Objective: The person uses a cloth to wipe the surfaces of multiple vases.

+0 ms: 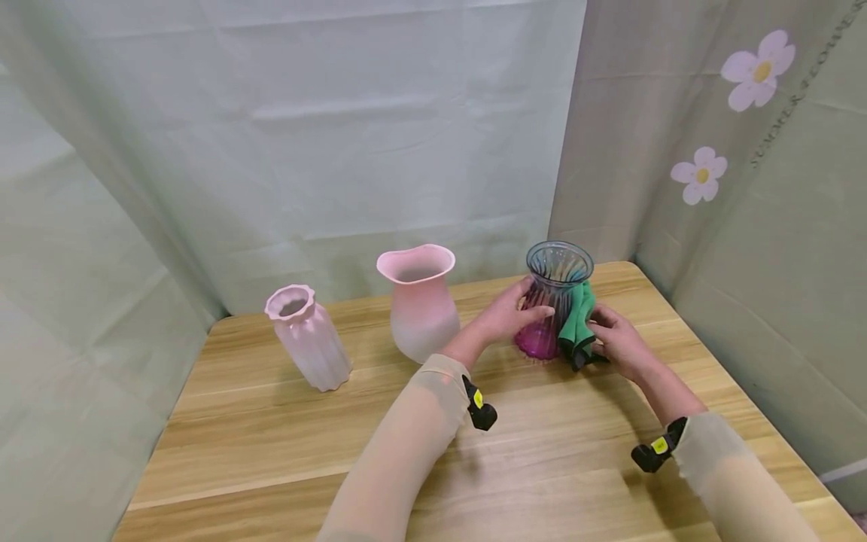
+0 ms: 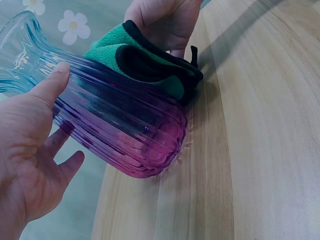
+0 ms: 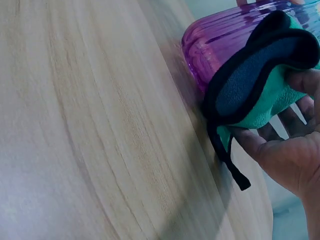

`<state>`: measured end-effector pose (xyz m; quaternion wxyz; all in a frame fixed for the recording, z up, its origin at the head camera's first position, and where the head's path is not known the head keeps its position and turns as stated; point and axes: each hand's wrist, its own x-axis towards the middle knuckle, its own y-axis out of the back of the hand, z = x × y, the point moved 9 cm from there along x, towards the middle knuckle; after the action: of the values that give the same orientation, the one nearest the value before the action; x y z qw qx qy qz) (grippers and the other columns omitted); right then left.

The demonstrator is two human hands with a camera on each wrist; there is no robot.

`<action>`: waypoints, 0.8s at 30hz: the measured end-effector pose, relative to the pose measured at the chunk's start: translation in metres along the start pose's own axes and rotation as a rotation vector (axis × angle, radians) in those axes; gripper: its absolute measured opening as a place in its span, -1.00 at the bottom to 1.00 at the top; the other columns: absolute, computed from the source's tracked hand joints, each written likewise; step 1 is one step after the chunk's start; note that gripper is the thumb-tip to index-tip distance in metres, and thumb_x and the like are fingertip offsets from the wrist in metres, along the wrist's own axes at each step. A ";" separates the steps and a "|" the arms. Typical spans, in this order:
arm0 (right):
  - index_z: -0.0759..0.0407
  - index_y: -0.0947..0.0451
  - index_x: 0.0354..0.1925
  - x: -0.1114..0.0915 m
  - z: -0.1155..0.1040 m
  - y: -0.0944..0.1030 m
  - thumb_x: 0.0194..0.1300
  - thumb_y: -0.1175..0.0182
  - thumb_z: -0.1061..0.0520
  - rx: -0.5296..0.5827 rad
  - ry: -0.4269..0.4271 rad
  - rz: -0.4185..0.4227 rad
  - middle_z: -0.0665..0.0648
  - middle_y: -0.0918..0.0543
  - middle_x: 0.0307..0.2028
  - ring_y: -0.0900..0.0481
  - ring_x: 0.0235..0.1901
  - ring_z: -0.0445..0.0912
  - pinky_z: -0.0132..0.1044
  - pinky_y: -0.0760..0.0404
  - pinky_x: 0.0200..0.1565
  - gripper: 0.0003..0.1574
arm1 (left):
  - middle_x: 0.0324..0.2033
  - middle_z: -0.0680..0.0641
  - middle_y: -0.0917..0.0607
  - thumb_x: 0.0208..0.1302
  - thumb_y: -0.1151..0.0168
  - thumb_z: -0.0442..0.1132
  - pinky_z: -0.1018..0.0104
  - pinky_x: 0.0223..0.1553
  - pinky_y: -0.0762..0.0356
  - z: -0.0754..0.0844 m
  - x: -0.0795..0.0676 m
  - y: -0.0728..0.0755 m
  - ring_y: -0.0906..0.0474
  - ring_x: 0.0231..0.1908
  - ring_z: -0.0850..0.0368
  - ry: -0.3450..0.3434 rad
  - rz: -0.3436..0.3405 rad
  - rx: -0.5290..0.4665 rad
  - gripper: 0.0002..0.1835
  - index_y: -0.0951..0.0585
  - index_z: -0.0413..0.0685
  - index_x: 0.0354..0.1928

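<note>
A ribbed glass vase (image 1: 542,324), bluish at its flared rim and magenta at its base, stands upright on the table's right side. My left hand (image 1: 506,312) holds it from the left, thumb on the near side and fingers behind. Against the vase's right side lies a folded green cloth with black edging (image 1: 578,320). My right hand (image 1: 622,342) grips this cloth; in the right wrist view the thumb and fingers (image 3: 250,142) pinch its folds, and a black loop (image 3: 235,170) hangs from it. The cloth covers part of the vase.
A pink-to-white vase with a wavy rim (image 1: 425,320) stands left of my left hand. Farther left is a pale pink ribbed vase (image 1: 314,346). The wooden table (image 1: 271,444) meets curtains (image 1: 406,150) at the back and sides.
</note>
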<state>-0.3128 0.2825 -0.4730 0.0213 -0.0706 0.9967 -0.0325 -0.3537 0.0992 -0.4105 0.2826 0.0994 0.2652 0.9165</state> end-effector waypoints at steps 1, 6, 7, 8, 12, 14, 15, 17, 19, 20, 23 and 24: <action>-0.02 -0.47 0.13 0.000 0.000 0.000 0.58 -0.04 0.24 0.011 0.001 -0.008 -0.08 -0.48 0.06 -0.56 -0.03 -0.28 -0.38 -0.66 -0.11 -0.74 | 0.54 -0.08 -0.24 0.42 -0.28 0.13 0.00 0.45 -0.20 0.000 0.000 0.000 -0.15 0.51 -0.04 0.001 0.000 -0.001 -0.11 -0.11 0.07 0.63; -0.04 -0.51 0.07 -0.001 0.000 0.002 0.56 -0.09 0.25 0.036 -0.014 0.019 -0.09 -0.53 0.01 -0.60 -0.12 -0.29 -0.42 -0.66 -0.16 -0.76 | 0.54 -0.08 -0.23 0.42 -0.27 0.14 -0.02 0.45 -0.19 -0.002 0.001 -0.001 -0.14 0.51 -0.05 0.013 -0.001 -0.006 -0.11 -0.09 0.08 0.63; -0.05 -0.52 0.04 -0.001 0.000 0.002 0.56 -0.10 0.24 0.043 -0.018 0.031 -0.10 -0.56 -0.02 -0.61 -0.17 -0.28 -0.42 -0.66 -0.19 -0.78 | 0.55 -0.08 -0.22 0.43 -0.26 0.14 -0.02 0.46 -0.19 -0.002 0.001 -0.001 -0.14 0.51 -0.05 0.016 -0.003 -0.006 -0.11 -0.09 0.08 0.64; -0.07 -0.54 0.01 -0.001 0.000 0.003 0.55 -0.11 0.24 0.047 -0.021 0.046 -0.11 -0.58 -0.05 -0.63 -0.22 -0.28 -0.43 -0.66 -0.23 -0.78 | 0.55 -0.08 -0.21 0.43 -0.26 0.14 -0.02 0.46 -0.19 -0.002 0.001 -0.001 -0.13 0.51 -0.05 0.019 -0.004 -0.007 -0.11 -0.08 0.08 0.64; -0.16 -0.60 -0.09 0.001 -0.002 0.008 0.53 -0.14 0.25 0.027 -0.016 0.106 -0.17 -0.65 -0.15 -0.63 -0.42 -0.28 -0.45 -0.63 -0.39 -0.74 | 0.55 -0.08 -0.20 0.44 -0.26 0.13 -0.01 0.46 -0.17 -0.002 0.001 -0.001 -0.12 0.52 -0.05 0.014 -0.002 -0.001 -0.11 -0.09 0.06 0.64; -0.17 -0.61 -0.13 0.002 -0.007 0.010 0.51 -0.15 0.26 0.007 0.003 0.129 -0.18 -0.66 -0.17 -0.62 -0.43 -0.29 -0.45 -0.62 -0.40 -0.72 | 0.55 -0.09 -0.21 0.44 -0.26 0.12 0.00 0.46 -0.18 -0.001 0.002 -0.001 -0.13 0.51 -0.05 0.004 0.001 0.001 -0.12 -0.10 0.05 0.63; -0.17 -0.62 -0.13 0.003 -0.010 0.010 0.51 -0.15 0.27 0.001 0.014 0.134 -0.19 -0.66 -0.18 -0.62 -0.41 -0.29 -0.45 -0.63 -0.38 -0.71 | 0.55 -0.09 -0.22 0.43 -0.27 0.11 0.00 0.46 -0.18 -0.001 0.002 -0.001 -0.14 0.51 -0.05 0.002 0.004 0.000 -0.12 -0.11 0.05 0.63; -0.15 -0.63 -0.14 0.005 -0.017 0.008 0.51 -0.15 0.28 0.008 0.038 0.130 -0.17 -0.67 -0.19 -0.64 -0.33 -0.29 -0.45 -0.65 -0.31 -0.70 | 0.55 -0.09 -0.21 0.44 -0.27 0.10 0.01 0.47 -0.17 -0.001 0.003 -0.001 -0.13 0.51 -0.05 0.000 0.006 -0.002 -0.13 -0.11 0.04 0.63; -0.12 -0.63 -0.15 0.007 -0.026 0.006 0.51 -0.14 0.30 0.028 0.069 0.116 -0.14 -0.68 -0.19 -0.65 -0.26 -0.27 -0.43 -0.67 -0.25 -0.70 | 0.55 -0.10 -0.20 0.44 -0.27 0.09 0.02 0.47 -0.17 -0.001 0.003 -0.001 -0.12 0.51 -0.04 -0.002 0.009 -0.006 -0.13 -0.11 0.02 0.63; -0.11 -0.64 -0.14 0.008 -0.031 0.004 0.51 -0.14 0.31 0.042 0.080 0.109 -0.12 -0.68 -0.19 -0.65 -0.25 -0.27 -0.42 -0.68 -0.24 -0.70 | 0.56 -0.10 -0.19 0.44 -0.28 0.08 0.02 0.47 -0.17 -0.002 0.004 -0.001 -0.12 0.51 -0.04 -0.004 0.010 -0.007 -0.13 -0.11 0.02 0.63; -0.10 -0.66 -0.13 0.010 -0.045 0.001 0.52 -0.13 0.31 0.088 0.118 0.086 -0.09 -0.68 -0.18 -0.66 -0.24 -0.25 -0.41 -0.69 -0.22 -0.69 | 0.55 -0.09 -0.21 0.44 -0.28 0.06 0.05 0.47 -0.17 -0.001 0.005 -0.001 -0.14 0.51 -0.02 -0.019 0.013 0.000 -0.14 -0.12 0.01 0.62; -0.09 -0.66 -0.12 0.011 -0.049 -0.001 0.52 -0.12 0.32 0.107 0.133 0.078 -0.08 -0.67 -0.17 -0.66 -0.24 -0.25 -0.40 -0.69 -0.22 -0.68 | 0.54 -0.09 -0.23 0.45 -0.28 0.05 0.06 0.46 -0.18 -0.001 0.005 -0.001 -0.15 0.51 -0.02 -0.026 0.012 0.002 -0.15 -0.13 0.02 0.62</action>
<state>-0.3254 0.2833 -0.4240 -0.0400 -0.0282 0.9948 -0.0895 -0.3575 0.1025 -0.4119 0.2804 0.1133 0.2619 0.9165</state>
